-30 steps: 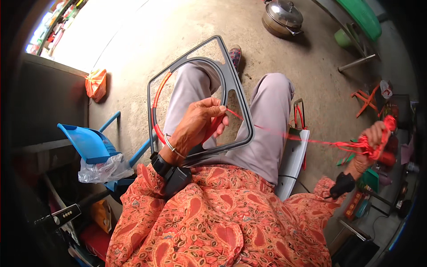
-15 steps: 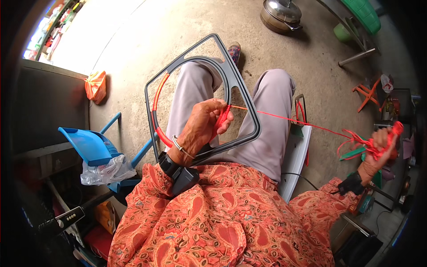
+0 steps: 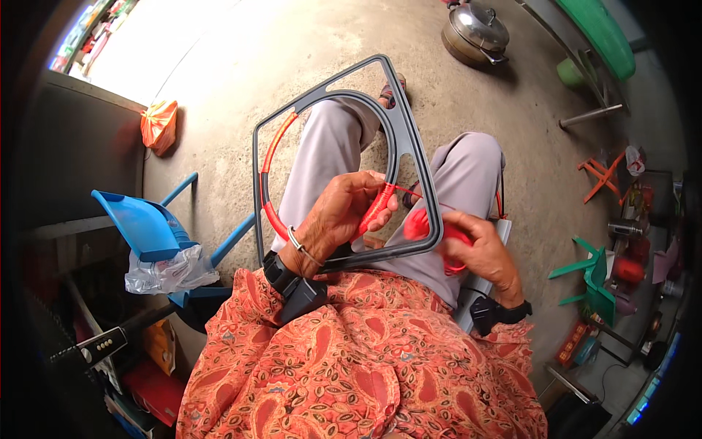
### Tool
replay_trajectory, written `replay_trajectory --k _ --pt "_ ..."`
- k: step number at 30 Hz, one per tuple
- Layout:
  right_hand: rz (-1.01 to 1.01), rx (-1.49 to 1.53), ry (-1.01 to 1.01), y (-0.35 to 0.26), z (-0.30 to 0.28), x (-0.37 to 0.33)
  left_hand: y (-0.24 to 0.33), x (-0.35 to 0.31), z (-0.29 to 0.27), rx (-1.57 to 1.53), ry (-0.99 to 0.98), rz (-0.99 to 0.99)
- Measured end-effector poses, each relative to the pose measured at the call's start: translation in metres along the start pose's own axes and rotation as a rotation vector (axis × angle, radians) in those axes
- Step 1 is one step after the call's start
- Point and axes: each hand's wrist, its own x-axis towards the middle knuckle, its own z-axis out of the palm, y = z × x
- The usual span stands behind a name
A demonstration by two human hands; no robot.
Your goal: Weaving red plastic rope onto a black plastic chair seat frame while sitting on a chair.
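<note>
A dark grey square frame with a round ring inside it point(image 3: 398, 121) lies tilted over my thighs. Red cord is wound tightly round parts of the ring; one red wrapped stretch point(image 3: 273, 219) shows at its lower left. My left hand point(image 3: 338, 208) is closed round the wrapped ring, thumb and forefinger pinching where the winding ends. From there a short length of cord runs right to my right hand point(image 3: 482, 249), which grips a loose bundle of red cord point(image 3: 417, 224). That bundle hangs beside and partly behind the frame's right lower corner, slightly blurred.
At left stand a blue plastic chair point(image 3: 146, 227) with a clear plastic bag point(image 3: 172, 271) and an orange bag point(image 3: 159, 126). A lidded metal pot point(image 3: 475, 33) sits on the floor ahead. A green stool point(image 3: 599, 285) lies at right, near cluttered shelving.
My right hand has come in from far right to the frame's right lower corner, bringing the cord bundle. The long taut cord is now short. My left hand keeps its hold.
</note>
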Motion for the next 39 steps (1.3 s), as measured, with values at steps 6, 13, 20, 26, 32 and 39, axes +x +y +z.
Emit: replay_trajectory --k 6,13,20,26,32,39 --pt "-0.329 0.025 0.022 0.0 0.023 0.023 0.007 0.006 -0.005 0.085 -0.108 0.084" --pt "-0.319 0.437 -0.06 -0.01 0.041 0.043 0.008 0.008 -0.012 0.104 -0.105 0.128" --pt "-0.344 0.982 0.065 0.005 0.054 0.03 -0.003 0.004 0.007 0.157 0.001 0.177" --pt "-0.408 0.366 0.147 -0.026 0.071 0.026 -0.012 0.001 0.013 0.211 0.093 0.164" --pt "-0.45 0.162 0.478 -0.034 0.079 0.018 -0.018 0.001 0.014 0.18 0.094 0.14" --pt "-0.569 0.374 0.438 -0.033 0.019 0.006 -0.017 -0.002 0.013 0.289 0.111 0.14"
